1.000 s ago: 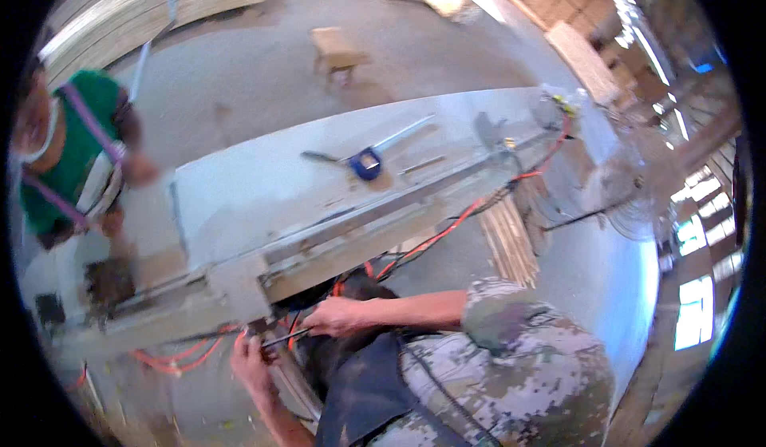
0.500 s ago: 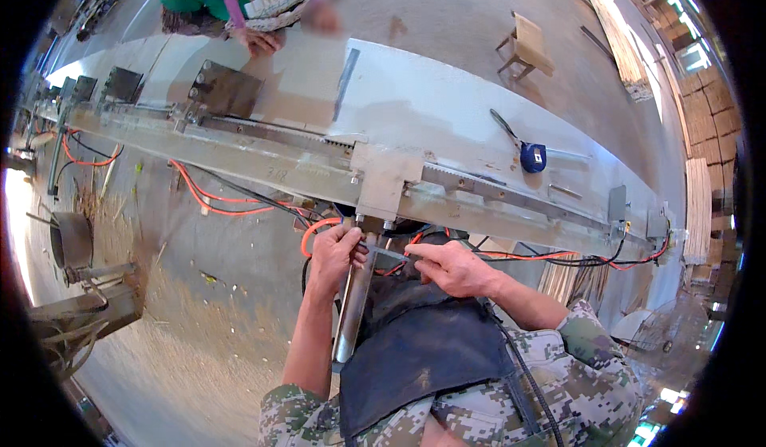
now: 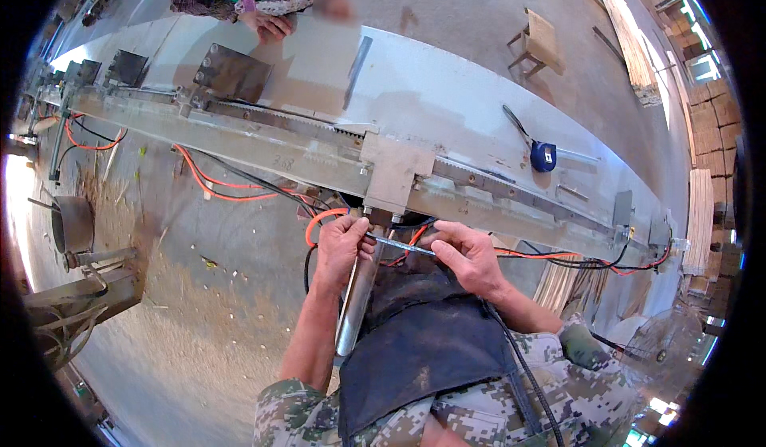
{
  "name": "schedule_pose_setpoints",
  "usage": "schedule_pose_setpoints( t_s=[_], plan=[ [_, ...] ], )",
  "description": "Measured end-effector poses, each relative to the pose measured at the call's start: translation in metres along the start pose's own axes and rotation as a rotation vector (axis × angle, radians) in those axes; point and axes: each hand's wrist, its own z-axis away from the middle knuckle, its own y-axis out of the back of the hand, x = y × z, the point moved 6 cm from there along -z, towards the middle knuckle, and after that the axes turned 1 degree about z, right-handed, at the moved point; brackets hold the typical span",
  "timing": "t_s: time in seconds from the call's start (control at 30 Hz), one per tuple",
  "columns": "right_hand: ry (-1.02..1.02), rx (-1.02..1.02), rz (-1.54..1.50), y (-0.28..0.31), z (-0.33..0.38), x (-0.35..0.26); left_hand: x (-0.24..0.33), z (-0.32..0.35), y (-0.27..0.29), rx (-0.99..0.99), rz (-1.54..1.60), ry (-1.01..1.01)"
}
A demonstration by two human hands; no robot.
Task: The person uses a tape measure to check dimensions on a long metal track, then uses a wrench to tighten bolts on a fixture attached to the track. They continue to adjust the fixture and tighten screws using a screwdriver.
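Between my two hands runs a slim metal bar [image 3: 405, 245], slightly tilted down to the right; its exact kind is not clear. My left hand [image 3: 343, 247] is closed in a pinch at its left end, just below a bolt [image 3: 367, 211] under the metal block [image 3: 394, 172]. Thumb and fingers of my right hand [image 3: 469, 259] pinch the right end. A shiny metal cylinder [image 3: 357, 307] slants down below the block, close beside my left hand, and the bar crosses in front of its upper part.
A long toothed rail [image 3: 279, 148] spans the white worktable [image 3: 447, 80]. On it lie a blue tape measure [image 3: 543, 156] and a thin rod [image 3: 573, 192]. Orange hoses [image 3: 231, 195] hang below. Across the table rests another person's hand [image 3: 270, 26]. Beyond stands a wooden stool [image 3: 540, 41].
The view has shifted slightly. My right hand has moved a little right and its extended index finger has curled in. The bar shows longer between my hands. My left hand stays near the bolt.
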Motion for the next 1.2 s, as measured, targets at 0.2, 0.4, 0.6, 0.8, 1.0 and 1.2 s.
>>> schedule_pose_setpoints(
  t_s=[0.2, 0.4, 0.6, 0.8, 1.0, 1.2],
  plan=[
    [0.21, -0.003, -0.392, -0.002, 0.0, -0.014, -0.003, 0.002, 0.001, -0.002, 0.023, -0.014],
    [0.845, -0.254, -0.107, -0.074, -0.019, -0.12, 0.003, 0.001, 0.01, -0.065, -0.065, 0.07],
    [0.657, -0.43, 0.394, -0.266, -0.148, -0.089, 0.015, 0.033, 0.012, 0.088, 0.009, -0.274],
    [0.319, -0.668, 1.088, -0.3, -0.213, 0.085, -0.029, 0.004, 0.034, 0.257, 0.315, -0.012],
    [0.353, -0.889, 1.479, -0.273, -0.192, 0.107, -0.036, -0.002, 0.033, 0.183, 0.447, 0.137],
    [0.461, -0.968, 1.455, -0.272, -0.189, 0.07, -0.057, -0.012, 0.028, 0.084, 0.581, 0.197]
  ],
)
